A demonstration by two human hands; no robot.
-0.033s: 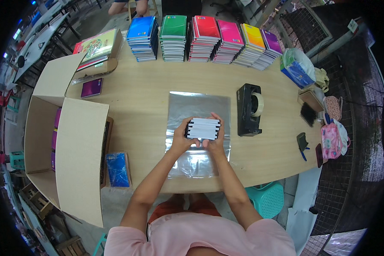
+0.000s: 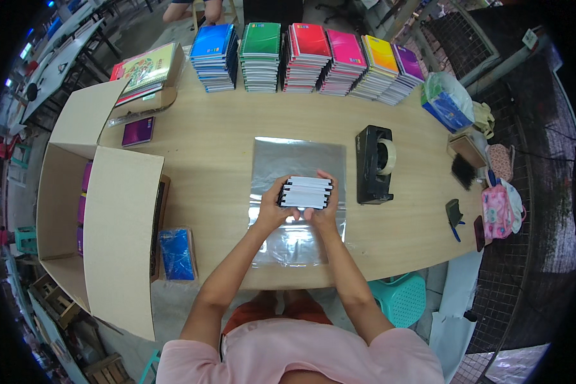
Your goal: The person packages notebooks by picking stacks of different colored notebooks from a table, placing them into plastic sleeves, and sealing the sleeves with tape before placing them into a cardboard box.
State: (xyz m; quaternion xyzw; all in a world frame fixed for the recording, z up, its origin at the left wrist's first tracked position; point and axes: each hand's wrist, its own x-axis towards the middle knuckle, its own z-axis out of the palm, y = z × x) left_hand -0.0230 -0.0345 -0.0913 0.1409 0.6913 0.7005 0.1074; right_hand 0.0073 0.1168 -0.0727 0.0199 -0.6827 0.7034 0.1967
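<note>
Between my two hands is a small stack of notebooks (image 2: pixel 306 193), with white page edges facing up and dark bits along both short ends. My left hand (image 2: pixel 275 203) is closed around the stack's left end, and my right hand (image 2: pixel 327 200) grips the right end. Both thumbs press at the near side. Beneath the hands a clear plastic bag (image 2: pixel 297 153) lies flat on the table. To its right stands a black tape dispenser (image 2: pixel 368 166) with a roll of tape (image 2: pixel 387 157). The covers of the held notebooks are hidden.
Stacks of spiral notebooks (image 2: pixel 260 61) in several colours line the far edge. An open cardboard box (image 2: pixel 121 224) holding purple items stands at left, beside a blue wrapped pack (image 2: pixel 176 255). A purple notebook (image 2: pixel 138 132) lies behind. A brush (image 2: pixel 462 171) and pink bag (image 2: pixel 495 208) are at right.
</note>
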